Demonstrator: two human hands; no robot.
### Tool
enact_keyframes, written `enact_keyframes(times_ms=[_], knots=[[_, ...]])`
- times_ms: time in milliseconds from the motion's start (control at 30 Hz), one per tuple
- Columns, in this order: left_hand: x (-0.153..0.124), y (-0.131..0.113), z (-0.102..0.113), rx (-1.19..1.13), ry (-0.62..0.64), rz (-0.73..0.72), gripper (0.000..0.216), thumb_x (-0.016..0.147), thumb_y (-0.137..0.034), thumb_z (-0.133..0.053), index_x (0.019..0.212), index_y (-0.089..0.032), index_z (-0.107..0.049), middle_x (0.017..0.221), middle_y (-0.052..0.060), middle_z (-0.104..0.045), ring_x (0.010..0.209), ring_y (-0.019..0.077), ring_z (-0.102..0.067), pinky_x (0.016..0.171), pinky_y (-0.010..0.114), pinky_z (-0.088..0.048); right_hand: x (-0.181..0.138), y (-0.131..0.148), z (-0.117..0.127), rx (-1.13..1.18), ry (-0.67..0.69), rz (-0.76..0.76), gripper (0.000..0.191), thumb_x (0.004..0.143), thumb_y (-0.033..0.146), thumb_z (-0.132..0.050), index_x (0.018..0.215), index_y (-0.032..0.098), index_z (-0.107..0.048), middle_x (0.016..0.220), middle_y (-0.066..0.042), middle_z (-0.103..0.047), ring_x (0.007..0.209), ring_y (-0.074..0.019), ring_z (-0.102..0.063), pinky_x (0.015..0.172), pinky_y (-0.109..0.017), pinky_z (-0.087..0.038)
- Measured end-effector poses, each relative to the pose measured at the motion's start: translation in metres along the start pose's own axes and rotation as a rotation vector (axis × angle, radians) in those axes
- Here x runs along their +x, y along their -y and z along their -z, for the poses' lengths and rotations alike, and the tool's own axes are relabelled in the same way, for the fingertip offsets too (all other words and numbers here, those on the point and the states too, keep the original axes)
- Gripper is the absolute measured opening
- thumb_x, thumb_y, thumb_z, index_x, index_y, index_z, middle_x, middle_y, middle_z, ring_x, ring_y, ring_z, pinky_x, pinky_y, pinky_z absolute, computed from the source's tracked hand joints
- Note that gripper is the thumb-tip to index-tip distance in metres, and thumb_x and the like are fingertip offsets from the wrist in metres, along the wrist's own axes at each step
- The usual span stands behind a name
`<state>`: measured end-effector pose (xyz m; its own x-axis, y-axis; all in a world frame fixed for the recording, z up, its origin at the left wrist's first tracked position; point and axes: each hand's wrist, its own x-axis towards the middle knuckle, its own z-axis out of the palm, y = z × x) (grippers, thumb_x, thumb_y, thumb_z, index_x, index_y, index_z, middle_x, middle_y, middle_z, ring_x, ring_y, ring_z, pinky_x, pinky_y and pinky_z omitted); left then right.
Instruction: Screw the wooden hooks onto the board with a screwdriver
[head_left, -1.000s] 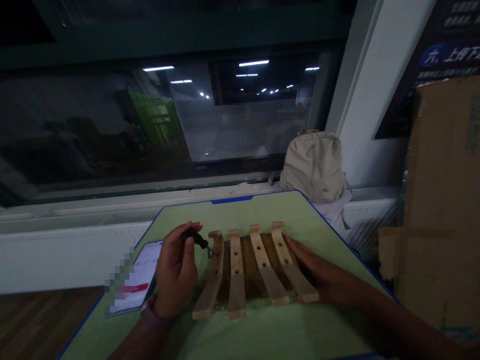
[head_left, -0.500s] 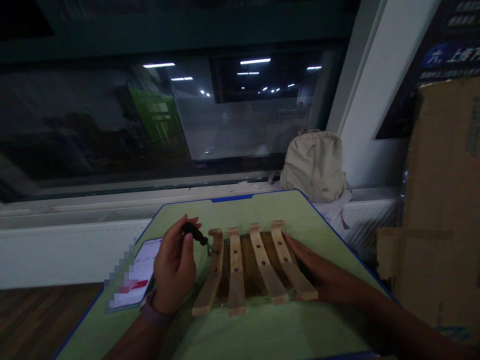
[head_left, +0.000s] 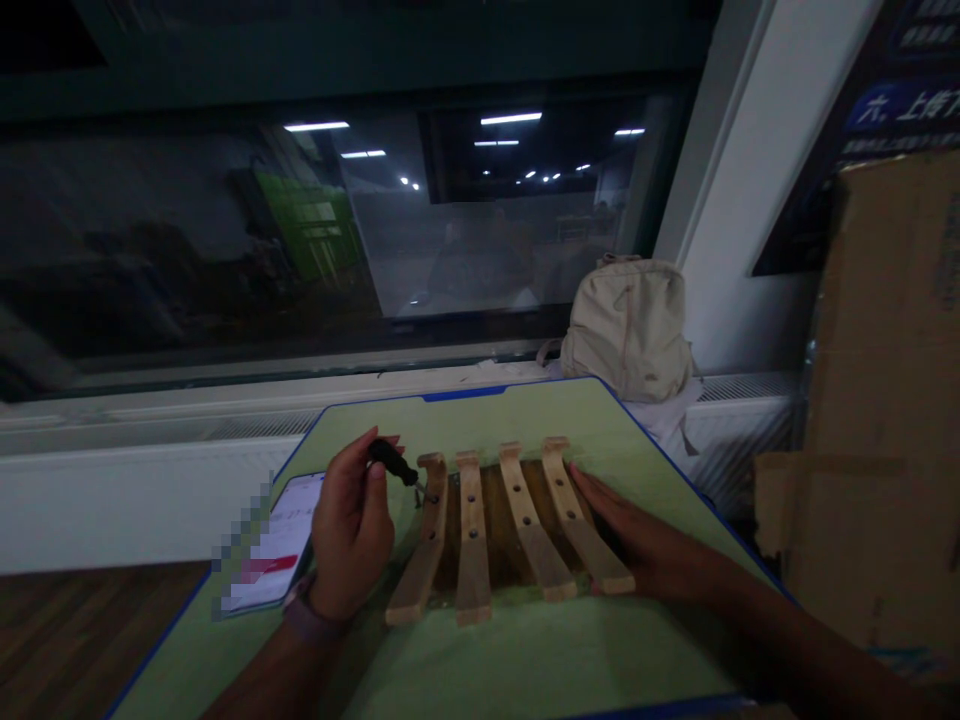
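Note:
A wooden rack [head_left: 510,525] of pale slats screwed over darker crosspieces lies flat on the green table [head_left: 525,660]. My left hand [head_left: 349,525] is closed round a small black-handled screwdriver [head_left: 394,461], whose tip points at the upper end of the leftmost slat. My right hand [head_left: 637,535] lies flat with fingers stretched out, pressed against the right side of the rack beside the rightmost slat.
A phone [head_left: 274,545] with a lit screen lies on the table left of my left hand. A beige backpack [head_left: 628,328] rests on the window ledge behind the table. Cardboard boxes [head_left: 877,400] stand at the right. A dark window fills the back.
The view has shifted slightly. My left hand with the screwdriver has edged a little toward the leftmost slat's top; my right hand stays pressed on the rack.

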<state>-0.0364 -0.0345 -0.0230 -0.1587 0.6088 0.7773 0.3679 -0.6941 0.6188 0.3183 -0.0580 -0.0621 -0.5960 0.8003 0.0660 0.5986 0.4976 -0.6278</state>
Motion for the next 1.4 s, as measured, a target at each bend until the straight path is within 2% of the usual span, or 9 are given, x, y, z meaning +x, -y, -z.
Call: enact_keyframes(times_ms=[233,500,633,733,933,1067,1167,1233,1400], knots=[[0.003,0.000,0.001,-0.002,-0.052,-0.088,0.025,0.089,-0.019,-0.073,0.112,-0.024,-0.066,0.108,0.004,-0.063,0.095,0.0129,-0.066,0.080,0.023,-0.057,-0.002,0.001,0.000,0.002,-0.013,0.005,0.123,0.085,0.063,-0.072,0.163,0.022,0.013,0.173,-0.012,0.004,0.158,-0.0366,-0.005,0.128,-0.056,-0.013],[0.000,0.002,-0.002,-0.041,-0.002,0.016,0.027,0.102,-0.025,-0.053,0.129,-0.024,-0.059,0.119,0.009,-0.067,0.103,0.0168,-0.070,0.092,0.033,-0.057,-0.002,-0.001,0.000,0.022,0.000,-0.003,0.124,0.084,0.066,-0.071,0.164,0.019,0.011,0.173,-0.013,0.005,0.159,-0.0359,-0.003,0.128,-0.056,-0.012],[0.003,0.003,0.002,0.017,-0.027,-0.054,0.022,0.093,-0.025,-0.067,0.115,-0.023,-0.065,0.113,0.006,-0.062,0.098,0.0169,-0.067,0.084,0.031,-0.057,-0.001,-0.002,0.001,0.005,0.006,-0.010,0.125,0.083,0.066,-0.071,0.163,0.017,0.012,0.172,-0.015,0.005,0.159,-0.0363,-0.004,0.127,-0.057,-0.012],[0.004,0.000,0.002,0.089,-0.072,-0.038,0.021,0.087,-0.024,-0.075,0.107,-0.022,-0.069,0.105,0.005,-0.063,0.090,0.0152,-0.066,0.076,0.027,-0.057,0.000,-0.002,0.000,-0.005,0.011,0.003,0.126,0.083,0.066,-0.072,0.163,0.020,0.014,0.172,-0.013,0.006,0.159,-0.0361,-0.003,0.127,-0.057,-0.014],[0.000,-0.010,-0.005,-0.097,-0.016,0.085,0.033,0.098,-0.027,-0.061,0.131,-0.023,-0.059,0.117,0.008,-0.071,0.104,0.0178,-0.072,0.093,0.033,-0.059,-0.001,-0.004,0.000,0.017,-0.002,0.033,0.124,0.084,0.066,-0.071,0.164,0.020,0.013,0.173,-0.013,0.006,0.159,-0.0362,-0.003,0.127,-0.057,-0.011],[0.002,-0.007,-0.002,-0.058,0.004,0.027,0.026,0.098,-0.025,-0.061,0.124,-0.023,-0.063,0.120,0.008,-0.067,0.107,0.0178,-0.069,0.092,0.032,-0.057,-0.001,-0.002,0.000,0.015,0.003,0.014,0.126,0.083,0.067,-0.071,0.164,0.018,0.013,0.173,-0.013,0.005,0.159,-0.0364,-0.003,0.127,-0.057,-0.012],[0.005,-0.003,0.003,0.035,-0.032,-0.046,0.021,0.090,-0.024,-0.071,0.111,-0.023,-0.068,0.111,0.005,-0.063,0.099,0.0163,-0.066,0.084,0.028,-0.057,-0.001,-0.001,0.001,0.022,0.001,0.000,0.127,0.083,0.069,-0.070,0.164,0.016,0.012,0.173,-0.014,0.006,0.159,-0.0365,-0.003,0.127,-0.056,-0.011],[0.005,-0.001,0.004,0.082,-0.047,-0.031,0.020,0.088,-0.023,-0.074,0.108,-0.023,-0.070,0.105,0.004,-0.063,0.091,0.0142,-0.066,0.078,0.025,-0.056,0.000,0.000,0.001,0.022,0.009,-0.001,0.127,0.083,0.069,-0.070,0.164,0.015,0.012,0.173,-0.015,0.006,0.158,-0.0369,-0.003,0.127,-0.057,-0.011],[0.001,-0.003,-0.002,-0.060,-0.016,0.077,0.030,0.098,-0.027,-0.061,0.128,-0.023,-0.060,0.112,0.007,-0.069,0.100,0.0168,-0.073,0.088,0.030,-0.060,-0.002,-0.001,0.000,0.008,0.004,0.001,0.124,0.084,0.066,-0.071,0.164,0.020,0.012,0.173,-0.013,0.003,0.158,-0.0359,-0.004,0.127,-0.057,-0.013]])
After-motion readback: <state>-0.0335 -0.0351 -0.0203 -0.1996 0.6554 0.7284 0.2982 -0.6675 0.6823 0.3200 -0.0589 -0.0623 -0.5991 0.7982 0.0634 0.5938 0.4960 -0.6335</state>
